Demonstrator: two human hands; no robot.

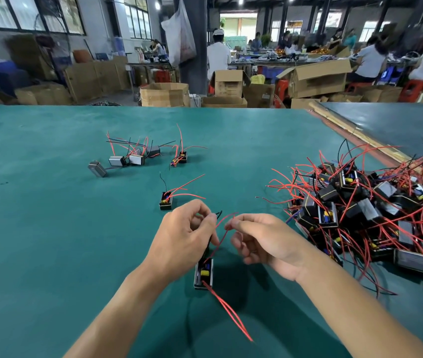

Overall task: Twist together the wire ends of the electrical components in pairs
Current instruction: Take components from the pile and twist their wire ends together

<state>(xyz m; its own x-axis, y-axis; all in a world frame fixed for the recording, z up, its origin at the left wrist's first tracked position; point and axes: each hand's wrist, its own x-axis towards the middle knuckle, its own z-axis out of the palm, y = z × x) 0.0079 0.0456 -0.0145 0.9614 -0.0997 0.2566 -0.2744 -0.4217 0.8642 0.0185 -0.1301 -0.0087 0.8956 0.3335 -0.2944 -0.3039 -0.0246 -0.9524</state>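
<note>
Two hands meet over the green table [50, 202] near the middle of its near edge, the left hand [182, 239] pinching a black wire [219, 213] and the right hand [264, 241] pinching a red wire [221, 235] between thumb and forefinger, just above the small black component [203, 273], whose twisted red pair [228, 313] trails toward that edge.
</note>
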